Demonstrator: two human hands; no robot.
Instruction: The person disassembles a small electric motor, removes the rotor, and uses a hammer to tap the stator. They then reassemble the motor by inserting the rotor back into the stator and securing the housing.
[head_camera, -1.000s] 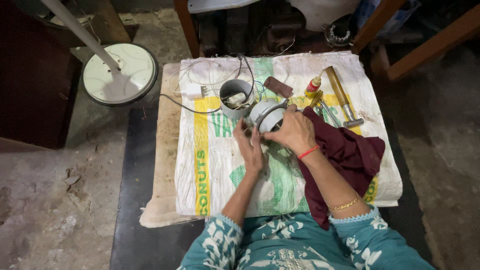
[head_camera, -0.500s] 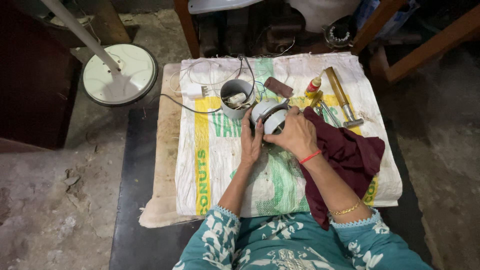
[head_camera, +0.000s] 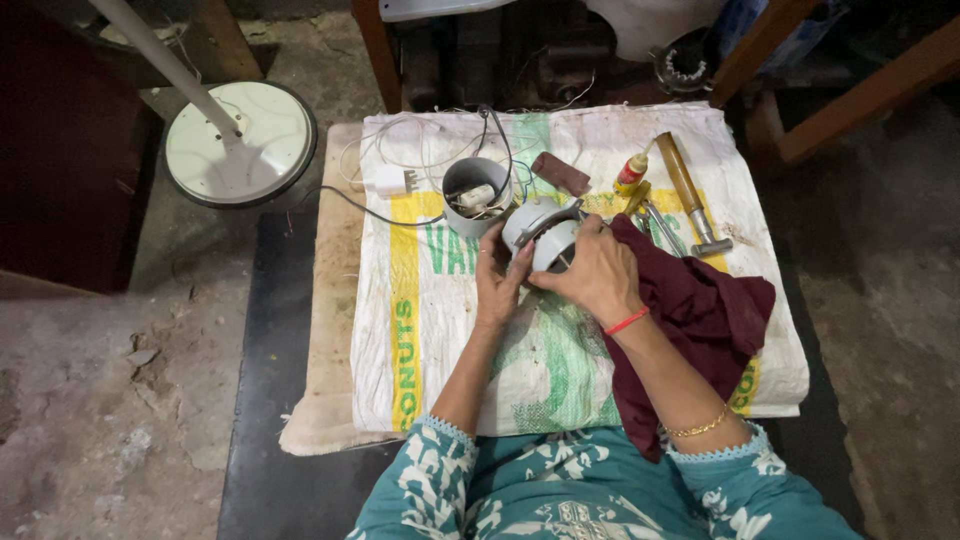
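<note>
1. Centre of frame: both hands meet on a grey motor (head_camera: 540, 232), a round housing lifted just above a white woven sack (head_camera: 450, 350) spread over the bench.
2. Left hand (head_camera: 497, 285): fingers closed round the near-left side of the motor, steadying it from below.
3. Right hand (head_camera: 597, 275): fingers curled over the right side and top of the motor, gripping it. A red thread sits at the wrist, a gold bangle further down the forearm.
4. A maroon cloth (head_camera: 700, 320) lies under the right forearm, draped to the lower right of the sack.
5. Just left of the motor, upper centre: a grey cup (head_camera: 475, 195), a round open cover standing mouth up with small white parts and wires inside. It is apart from the motor, though wires run between them.
6. A white plug (head_camera: 390, 182) and its cord lie at upper left of the sack.
7. Upper right of the sack: a hammer (head_camera: 690, 195), a small red-and-yellow bottle (head_camera: 630, 172) and pliers beside it, none touched.
8. Upper left of frame, on the floor: a round white stand base (head_camera: 240, 145) with a pole.
9. Progress, as a judgement: the unit looks opened, cover off and set aside; the motor itself is in hand, being worked on. What the fingers do at its face is hidden.
</note>
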